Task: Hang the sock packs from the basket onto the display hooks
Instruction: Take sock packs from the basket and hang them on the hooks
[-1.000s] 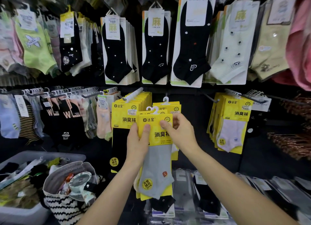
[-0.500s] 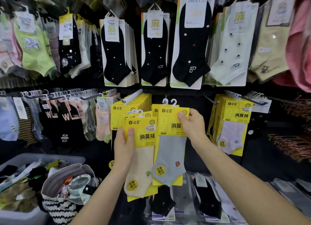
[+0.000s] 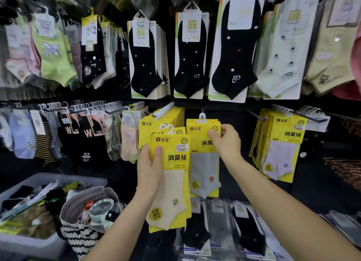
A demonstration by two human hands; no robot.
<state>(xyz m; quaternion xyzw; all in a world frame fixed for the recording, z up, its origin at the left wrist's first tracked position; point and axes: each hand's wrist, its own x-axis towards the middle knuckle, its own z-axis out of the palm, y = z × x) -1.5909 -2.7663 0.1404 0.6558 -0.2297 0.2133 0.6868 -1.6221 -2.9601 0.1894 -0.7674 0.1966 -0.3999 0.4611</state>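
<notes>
At centre frame, right hand (image 3: 226,143) is pinching the grey sock pack (image 3: 204,173), seemingly seating its white hanger (image 3: 202,116). Left hand (image 3: 149,167) is gripping the cream sock pack (image 3: 172,192) alongside, needing a hook next.

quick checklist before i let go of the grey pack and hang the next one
1. Right hand grip on grey sock pack: ok, fingers pinch its top right corner.
2. Grey pack's white hanger seated on a hook: cannot tell, the hook is lost against the dark backing.
3. Left hand grip on cream sock pack: ok, thumb lies across the card front.
4. Cream pack's hanger free: ok, it stands clear above the card; a second hanger beside it suggests another pack behind.
5. More packs left in the basket: cannot tell, its contents are jumbled.
</notes>
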